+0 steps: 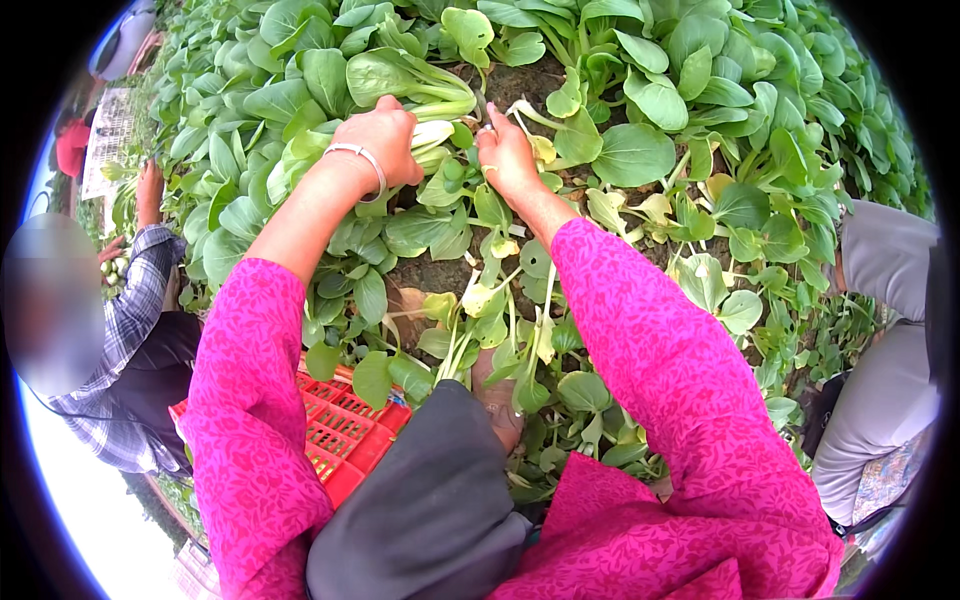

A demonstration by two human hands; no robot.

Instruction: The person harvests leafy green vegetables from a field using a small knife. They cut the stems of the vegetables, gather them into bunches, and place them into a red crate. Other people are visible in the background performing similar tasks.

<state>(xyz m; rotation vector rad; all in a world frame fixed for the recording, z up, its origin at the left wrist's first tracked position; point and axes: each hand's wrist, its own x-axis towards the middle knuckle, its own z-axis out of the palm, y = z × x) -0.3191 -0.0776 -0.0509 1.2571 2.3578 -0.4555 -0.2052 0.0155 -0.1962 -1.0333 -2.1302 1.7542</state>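
My left hand [381,142], with a bangle at its wrist, is closed around pale-stemmed bok choy [433,144] near the top middle. Another bok choy head [420,84] lies just beyond it, its stem base pointing right. To the right, my right hand [504,150] is closed at that stem base, and a small dark blade [480,103] shows at its fingertips. The handle is hidden in the fingers. Loose and yellowing leaves [480,298] lie on the soil below both hands.
Dense bok choy plants [675,45] stand ahead and to both sides. A red plastic crate [349,427] is by my knee. One person in a checked shirt [127,292] crouches at left; another person's grey-trousered legs [877,390] are at right. A pale crate [111,139] stands far left.
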